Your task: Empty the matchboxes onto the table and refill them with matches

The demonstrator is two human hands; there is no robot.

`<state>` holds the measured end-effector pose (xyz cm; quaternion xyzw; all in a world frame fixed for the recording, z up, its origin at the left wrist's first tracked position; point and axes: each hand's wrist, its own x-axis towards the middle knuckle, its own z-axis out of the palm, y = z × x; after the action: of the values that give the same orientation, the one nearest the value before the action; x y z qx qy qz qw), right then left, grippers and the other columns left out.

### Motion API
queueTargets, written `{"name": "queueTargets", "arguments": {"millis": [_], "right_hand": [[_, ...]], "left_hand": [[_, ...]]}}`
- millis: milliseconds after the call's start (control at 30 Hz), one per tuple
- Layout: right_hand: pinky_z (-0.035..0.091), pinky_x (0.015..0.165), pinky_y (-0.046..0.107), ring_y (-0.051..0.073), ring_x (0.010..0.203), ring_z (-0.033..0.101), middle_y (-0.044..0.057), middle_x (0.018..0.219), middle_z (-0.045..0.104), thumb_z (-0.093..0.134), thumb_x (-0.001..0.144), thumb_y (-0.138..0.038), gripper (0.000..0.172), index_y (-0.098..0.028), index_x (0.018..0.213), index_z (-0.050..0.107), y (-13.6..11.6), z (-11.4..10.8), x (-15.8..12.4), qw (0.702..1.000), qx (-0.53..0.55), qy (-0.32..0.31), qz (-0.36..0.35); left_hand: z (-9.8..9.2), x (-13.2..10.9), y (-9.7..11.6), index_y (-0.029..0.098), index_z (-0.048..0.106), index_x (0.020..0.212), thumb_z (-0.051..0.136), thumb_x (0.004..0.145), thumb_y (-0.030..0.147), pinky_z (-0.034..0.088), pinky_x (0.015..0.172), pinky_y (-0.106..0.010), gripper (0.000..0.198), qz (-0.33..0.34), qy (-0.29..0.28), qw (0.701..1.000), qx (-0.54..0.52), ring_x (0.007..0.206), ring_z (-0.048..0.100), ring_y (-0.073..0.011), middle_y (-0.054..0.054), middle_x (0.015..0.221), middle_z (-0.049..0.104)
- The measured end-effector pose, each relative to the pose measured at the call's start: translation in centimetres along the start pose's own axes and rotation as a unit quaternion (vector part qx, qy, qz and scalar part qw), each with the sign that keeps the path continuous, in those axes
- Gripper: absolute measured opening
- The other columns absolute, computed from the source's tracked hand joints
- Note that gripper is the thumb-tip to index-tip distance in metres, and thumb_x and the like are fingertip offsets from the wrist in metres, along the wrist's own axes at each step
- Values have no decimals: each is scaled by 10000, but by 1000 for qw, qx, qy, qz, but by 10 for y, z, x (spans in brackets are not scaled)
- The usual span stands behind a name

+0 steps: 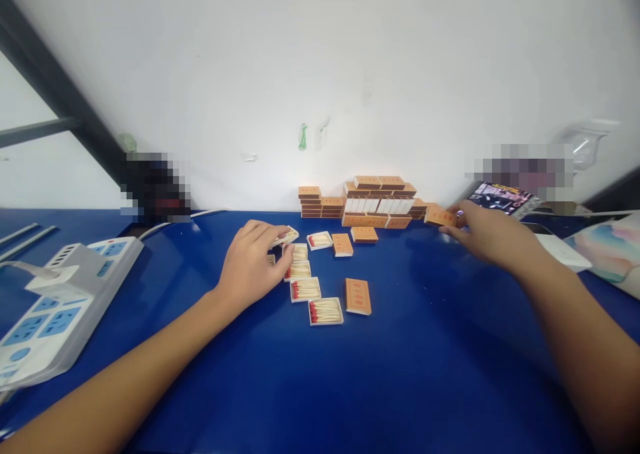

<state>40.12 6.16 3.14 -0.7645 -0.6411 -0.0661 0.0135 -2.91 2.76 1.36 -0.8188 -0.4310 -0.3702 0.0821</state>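
Observation:
My left hand (255, 257) is closed on a white matchbox tray (287, 235) at the far end of a row of open trays. Its fingers hide part of that tray. Nearest me in the row lies a tray of red-tipped matches (326, 311), with several more behind it. My right hand (475, 231) pinches an orange matchbox (440, 215) by its right end, beside the stacked matchboxes (370, 221) along the wall. A matchbox cover (358, 297) lies flat right of the row. Farther back are another cover (343, 245) and a matchbox (364, 235).
A white power strip (75, 327) with a plugged-in adapter fills the left side of the blue table (400, 381). At the right are a lit phone screen (503, 199), a white box (563, 253) and a pastel-patterned item (607, 247). The wall (240, 94) bounds the back.

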Motion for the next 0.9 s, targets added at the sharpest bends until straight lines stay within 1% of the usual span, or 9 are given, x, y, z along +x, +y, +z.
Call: {"name": "queueTargets", "arguments": {"millis": [133, 233, 333, 467, 600, 667, 767, 833, 900], "right_hand": [[419, 708, 374, 351, 983, 702, 196, 1148, 749, 539, 1016, -404, 411, -165, 1350, 546, -7, 2, -1, 998, -4, 50, 40], [422, 762, 383, 350, 1027, 692, 184, 1199, 745, 570, 993, -371, 416, -169, 1357, 566, -8, 9, 5, 993, 59, 96, 36], [424, 803, 377, 330, 1046, 683, 166, 1188, 757, 589, 975, -345, 427, -166, 1363, 579, -7, 15, 14, 986, 118, 115, 37], [429, 819, 356, 296, 1047, 679, 143, 1179, 764, 607, 971, -372, 451, -165, 1370, 581, -4, 17, 21, 980, 148, 127, 47], [436, 795, 345, 279, 1020, 685, 116, 1143, 774, 631, 955, -442, 432, -173, 1293, 632, -4, 15, 20, 977, 165, 125, 58], [438, 783, 358, 300, 1020, 684, 134, 1143, 772, 635, 943, -514, 447, -162, 1217, 664, -7, 13, 17, 977, 158, 125, 74], [440, 776, 387, 340, 1003, 679, 181, 1100, 767, 620, 929, -599, 497, -148, 1126, 687, -12, 8, 13, 976, 130, 125, 120], [437, 782, 399, 351, 997, 676, 196, 1075, 766, 598, 938, -608, 501, -145, 1102, 696, -14, 6, 12, 975, 128, 114, 144], [434, 795, 402, 350, 1017, 674, 201, 1092, 765, 577, 954, -587, 474, -146, 1065, 710, -13, 4, 13, 971, 155, 95, 158]], "left_hand": [[0, 1, 1, 205, 715, 1145, 650, 957, 254, 563, 908, -441, 205, -2, 1, 1000, -4, 986, 662, -255, -61, 1014, 772], [0, 0, 1, 197, 716, 1140, 647, 961, 258, 563, 901, -437, 201, 4, 2, 1000, -4, 985, 661, -254, -62, 1010, 771], [0, 0, 0, 179, 711, 1148, 640, 968, 255, 566, 909, -438, 208, 14, -1, 1000, -4, 996, 659, -253, -70, 1025, 769], [0, 0, 0, 180, 713, 1144, 637, 973, 265, 571, 917, -443, 205, 18, 0, 1000, -8, 1002, 664, -254, -77, 1030, 770], [0, 0, 0, 192, 717, 1145, 637, 972, 267, 570, 920, -450, 205, 12, -5, 1000, -9, 1006, 668, -256, -76, 1036, 772], [1, 0, 0, 194, 717, 1144, 638, 969, 264, 573, 915, -451, 205, 12, -4, 1000, -11, 1006, 666, -257, -75, 1034, 773], [1, -1, 0, 196, 715, 1144, 646, 965, 264, 574, 913, -446, 203, 12, -3, 1000, -10, 1003, 665, -256, -71, 1033, 772], [2, -1, -1, 196, 712, 1147, 650, 966, 264, 571, 918, -441, 203, 13, -5, 1000, -8, 1005, 665, -255, -70, 1039, 771], [2, -1, -1, 191, 709, 1149, 650, 968, 263, 570, 921, -440, 204, 16, -6, 1000, -7, 1010, 665, -255, -71, 1042, 769]]}}
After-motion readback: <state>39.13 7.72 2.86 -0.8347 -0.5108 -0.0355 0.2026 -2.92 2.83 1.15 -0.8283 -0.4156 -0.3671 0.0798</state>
